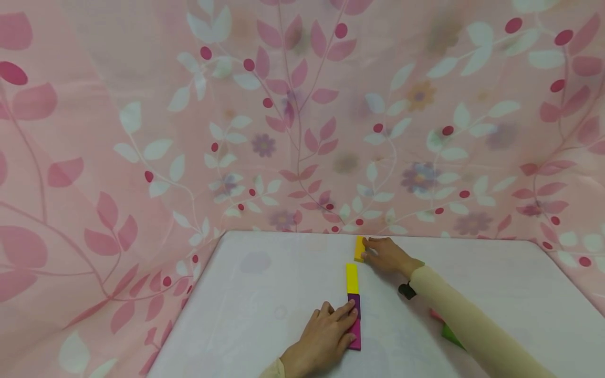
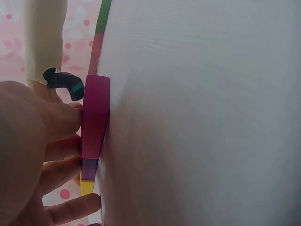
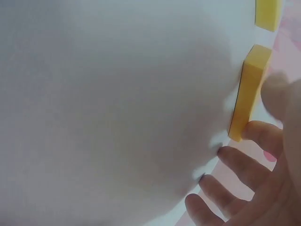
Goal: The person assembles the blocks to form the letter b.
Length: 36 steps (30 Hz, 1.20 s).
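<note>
I count three flat foam blocks laid end to end in a line on the white table (image 1: 264,294): one yellow block (image 1: 352,278), one purple block (image 1: 355,303) and one magenta block (image 1: 355,333). My left hand (image 1: 326,336) rests on the line, fingers straight across the purple and magenta pieces. My right hand (image 1: 387,255) pinches a fourth, orange-yellow foam block (image 1: 360,248) at the table's far edge, just beyond the line. One green piece (image 1: 452,336) shows under my right sleeve.

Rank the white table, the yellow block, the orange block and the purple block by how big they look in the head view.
1. White table
2. Yellow block
3. Orange block and purple block: unsure, since a hand partly covers each.
</note>
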{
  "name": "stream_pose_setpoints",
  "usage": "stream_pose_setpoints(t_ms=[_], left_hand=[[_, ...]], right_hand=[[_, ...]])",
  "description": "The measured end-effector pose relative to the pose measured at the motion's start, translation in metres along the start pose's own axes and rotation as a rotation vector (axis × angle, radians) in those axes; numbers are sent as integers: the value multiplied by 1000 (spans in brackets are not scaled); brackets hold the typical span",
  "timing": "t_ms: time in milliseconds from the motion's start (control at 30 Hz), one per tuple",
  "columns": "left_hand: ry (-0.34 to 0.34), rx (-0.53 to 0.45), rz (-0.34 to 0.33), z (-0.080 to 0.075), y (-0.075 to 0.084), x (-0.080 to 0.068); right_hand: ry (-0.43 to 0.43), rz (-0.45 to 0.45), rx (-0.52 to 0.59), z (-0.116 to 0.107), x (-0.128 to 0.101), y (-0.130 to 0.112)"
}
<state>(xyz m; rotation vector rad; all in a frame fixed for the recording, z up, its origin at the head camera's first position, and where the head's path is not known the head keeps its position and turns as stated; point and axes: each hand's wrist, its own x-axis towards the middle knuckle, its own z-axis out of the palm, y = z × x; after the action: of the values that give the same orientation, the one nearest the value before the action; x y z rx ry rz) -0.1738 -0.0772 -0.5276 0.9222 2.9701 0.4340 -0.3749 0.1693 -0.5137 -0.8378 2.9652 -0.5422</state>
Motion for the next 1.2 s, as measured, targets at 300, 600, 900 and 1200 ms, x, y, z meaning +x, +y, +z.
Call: stream_pose_setpoints(t_ms=[300,600,900,1200], left_hand=[[1,6,2,-2,0,0],[-36,-5,-24,1,0,2],[-42,-2,-31,0,-1,2],[-23,1,-18,0,-1,2]], right_hand=[[47,-10,4,4,4,-6],[18,-50,2,8,0,-16],[18,-30,18,9,0,-20],[-16,42,-24,10,3,-23]])
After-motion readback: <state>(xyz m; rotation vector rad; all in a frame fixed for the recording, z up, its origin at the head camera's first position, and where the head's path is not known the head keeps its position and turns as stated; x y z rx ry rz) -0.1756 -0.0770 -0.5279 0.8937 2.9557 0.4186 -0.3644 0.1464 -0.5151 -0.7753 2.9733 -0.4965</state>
